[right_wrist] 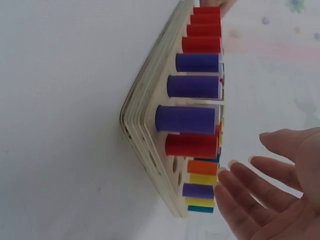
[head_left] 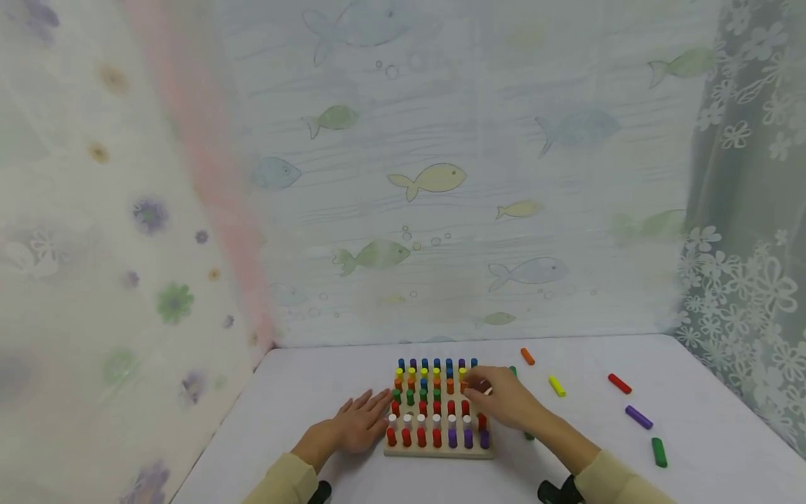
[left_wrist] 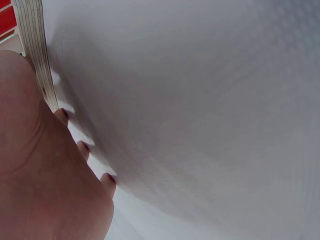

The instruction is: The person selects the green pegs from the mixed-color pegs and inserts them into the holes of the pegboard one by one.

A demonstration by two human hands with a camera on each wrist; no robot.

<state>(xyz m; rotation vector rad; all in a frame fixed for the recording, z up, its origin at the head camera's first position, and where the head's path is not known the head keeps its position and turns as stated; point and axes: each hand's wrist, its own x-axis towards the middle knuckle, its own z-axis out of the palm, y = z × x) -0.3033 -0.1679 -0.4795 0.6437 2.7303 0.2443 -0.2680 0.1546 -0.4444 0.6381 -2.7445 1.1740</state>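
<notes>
A wooden pegboard stands on the white table, its holes mostly filled with upright red, purple, white, green, orange, yellow and blue pegs. My left hand lies flat on the table, fingertips at the board's left edge; its fingers press the table top. My right hand hovers over the board's right side. Its fingers are straight and spread beside the purple pegs, and they hold nothing.
Loose pegs lie right of the board: orange, yellow, red, purple and green. Another green one peeks out behind my right hand. Patterned curtains close in the table at back and sides.
</notes>
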